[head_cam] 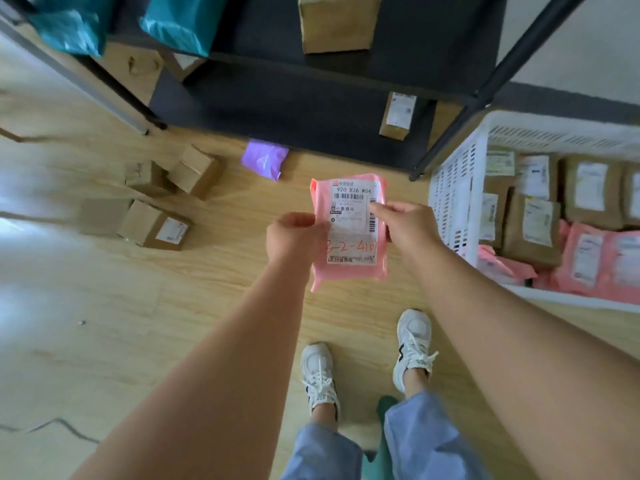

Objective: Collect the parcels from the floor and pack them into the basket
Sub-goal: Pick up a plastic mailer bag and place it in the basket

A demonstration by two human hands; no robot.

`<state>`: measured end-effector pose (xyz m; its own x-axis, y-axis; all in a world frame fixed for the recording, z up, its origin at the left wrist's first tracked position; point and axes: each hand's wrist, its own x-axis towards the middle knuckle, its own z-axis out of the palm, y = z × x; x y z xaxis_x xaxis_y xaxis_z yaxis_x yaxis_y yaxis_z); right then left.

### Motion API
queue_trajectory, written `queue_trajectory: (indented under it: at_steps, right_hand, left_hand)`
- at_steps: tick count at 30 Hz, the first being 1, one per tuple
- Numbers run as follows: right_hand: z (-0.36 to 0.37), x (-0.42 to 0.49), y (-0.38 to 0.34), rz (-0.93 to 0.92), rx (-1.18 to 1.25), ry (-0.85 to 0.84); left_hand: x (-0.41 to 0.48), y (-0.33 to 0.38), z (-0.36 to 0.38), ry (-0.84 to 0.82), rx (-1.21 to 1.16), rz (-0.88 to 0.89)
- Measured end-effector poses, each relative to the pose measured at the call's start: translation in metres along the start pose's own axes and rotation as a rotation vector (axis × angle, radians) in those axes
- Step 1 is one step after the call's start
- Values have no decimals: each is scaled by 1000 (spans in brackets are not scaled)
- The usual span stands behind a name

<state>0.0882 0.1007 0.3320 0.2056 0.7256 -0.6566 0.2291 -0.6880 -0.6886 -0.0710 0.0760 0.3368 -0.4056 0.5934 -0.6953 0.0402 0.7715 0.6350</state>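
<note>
I hold a pink mailer parcel [349, 268] with a white shipping label in front of me, above the wooden floor. My left hand [294, 233] grips its left edge and my right hand [405, 223] pinches its right edge. The white slotted basket [453, 202] stands at the right, holding brown boxes and pink mailers. On the floor to the left lie several small cardboard boxes [156, 225] and a purple mailer [265, 159] near the shelf's base.
A black metal shelf unit [311, 95] stands ahead with cardboard boxes and teal bags on it. Its front right post [450, 133] comes down beside the basket. My feet in white sneakers [414, 344] stand just below the parcel.
</note>
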Motion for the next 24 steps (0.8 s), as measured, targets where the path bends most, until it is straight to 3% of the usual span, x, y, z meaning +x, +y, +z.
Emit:
queue_trajectory:
  at_steps: [8,13,15,24]
  right_hand:
    - [-95,-21,50,108,166,-23]
    - [-175,-15,82,131,29,10]
    - [-214,-12,98,148,-20,53]
    - [-375,2,165,265,168,269]
  left_hand:
    - [-51,15,82,-43,171,65]
    - [-86,25,168,-118,303,112]
    - [-102,23,209,-159,354,126]
    - [-174,1,371,-392,519,151]
